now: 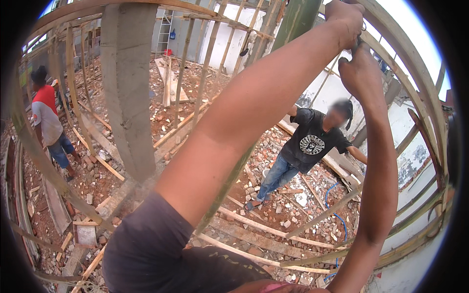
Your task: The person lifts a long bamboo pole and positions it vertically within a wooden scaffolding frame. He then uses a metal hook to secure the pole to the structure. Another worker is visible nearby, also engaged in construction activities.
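The person's left hand (345, 22) is up high, by the long wood beam (406, 39) that bends around the top right. Its fingers are bent, but most of them are hidden, so I cannot tell how far open it is or what it has hold of. The right hand (361, 71) is just under it, near the beam's lower edge. It is curled into a fist around a small dark thing (358, 43), which pokes out at the top, between the two hands. Too little of it shows to tell what it is.

A fat green pole (295, 24) stands just left of the hands. It goes down behind the left arm and shows again below it.

Down on the ground (273, 224), there are lots of broken bricks and stones. A worker in a black shirt (312, 141) stands there, between the two arms in the view, with both arms held out. A blue hose (337, 215) lies on the stones to the right of that worker. Far to the left, a worker in a red and white shirt (49, 115) stands near some thin poles. A big grey post (128, 88) is between that worker and the left arm. Far back, a ladder (164, 31) leans by the wall, and a red bucket (168, 52) is at its foot.
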The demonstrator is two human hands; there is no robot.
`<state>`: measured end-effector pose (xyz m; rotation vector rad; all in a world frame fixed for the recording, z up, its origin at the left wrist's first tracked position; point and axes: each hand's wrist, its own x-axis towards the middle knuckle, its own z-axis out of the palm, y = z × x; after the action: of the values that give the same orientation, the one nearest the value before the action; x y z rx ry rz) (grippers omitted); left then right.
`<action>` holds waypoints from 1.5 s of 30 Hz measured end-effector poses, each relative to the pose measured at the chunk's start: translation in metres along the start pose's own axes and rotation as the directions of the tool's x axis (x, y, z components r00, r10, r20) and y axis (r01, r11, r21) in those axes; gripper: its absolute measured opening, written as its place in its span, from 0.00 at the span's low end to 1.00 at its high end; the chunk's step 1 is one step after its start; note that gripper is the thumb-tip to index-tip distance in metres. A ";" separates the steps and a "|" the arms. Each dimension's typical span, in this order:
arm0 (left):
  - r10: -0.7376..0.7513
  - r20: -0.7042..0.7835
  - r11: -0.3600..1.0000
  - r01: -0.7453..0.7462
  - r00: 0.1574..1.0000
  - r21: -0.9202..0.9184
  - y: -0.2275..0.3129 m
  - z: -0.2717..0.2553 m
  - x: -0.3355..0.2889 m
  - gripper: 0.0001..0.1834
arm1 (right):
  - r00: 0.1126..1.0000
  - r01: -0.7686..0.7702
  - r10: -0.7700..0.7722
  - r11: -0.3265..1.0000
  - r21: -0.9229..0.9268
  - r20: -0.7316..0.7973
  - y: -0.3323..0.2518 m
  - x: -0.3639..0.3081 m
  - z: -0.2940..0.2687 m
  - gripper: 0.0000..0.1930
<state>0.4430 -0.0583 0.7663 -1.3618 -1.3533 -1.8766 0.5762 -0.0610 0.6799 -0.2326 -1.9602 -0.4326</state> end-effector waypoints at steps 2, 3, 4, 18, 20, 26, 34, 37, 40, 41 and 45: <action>-0.253 -0.096 0.919 0.209 0.963 -0.334 0.048 -0.001 -0.052 0.25 | 0.996 -0.091 0.090 0.994 -0.055 -0.015 0.027 0.007 0.014 0.22; -0.265 -0.083 0.931 0.233 0.961 -0.282 0.046 0.004 -0.037 0.27 | 0.992 -0.121 0.119 0.990 -0.071 -0.030 0.030 0.014 0.013 0.23; -0.277 -0.074 0.943 0.256 0.958 -0.214 0.043 0.007 -0.025 0.28 | 0.995 -0.094 0.095 0.994 -0.048 0.015 0.031 0.019 0.009 0.22; -0.324 0.254 0.694 0.411 0.911 -0.591 0.132 -0.081 -0.128 0.17 | 0.813 -0.476 0.135 0.713 0.515 0.566 -0.017 0.023 -0.062 0.13; -0.315 0.303 0.671 0.437 0.899 -0.599 0.132 -0.094 -0.123 0.16 | 0.809 -0.515 0.088 0.584 0.627 0.582 -0.028 0.024 -0.064 0.10; -0.255 0.442 0.560 0.504 0.860 -0.658 0.083 -0.096 -0.092 0.14 | 0.715 -0.685 -0.588 -0.697 0.212 0.379 -0.011 0.002 -0.021 0.09; -0.171 0.464 0.488 0.484 0.869 -0.727 0.012 -0.063 -0.041 0.09 | 0.601 -0.770 -0.617 -0.277 0.575 0.508 0.023 0.019 0.020 0.19; -0.340 0.189 0.635 0.373 0.921 -0.676 0.031 -0.040 -0.054 0.11 | 0.775 -0.596 0.066 0.406 0.692 0.628 0.018 0.001 -0.030 0.23; -0.421 0.072 0.740 0.389 0.904 -0.549 0.052 -0.025 -0.055 0.13 | 0.853 -0.474 0.264 0.753 0.457 0.451 0.012 0.002 -0.030 0.24; -0.445 0.026 0.773 0.398 0.895 -0.494 0.053 -0.020 -0.055 0.14 | 0.837 -0.475 0.271 0.790 0.386 0.475 0.018 0.011 -0.025 0.24; -0.417 -0.120 0.793 0.296 0.901 -0.533 0.057 -0.006 -0.059 0.15 | 0.840 -0.507 0.331 0.759 0.409 0.430 0.030 0.025 -0.025 0.18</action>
<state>0.5098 -0.0976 0.7392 -1.0943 -1.0960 -2.7054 0.5974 -0.0447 0.7177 -0.4192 -2.1889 0.4662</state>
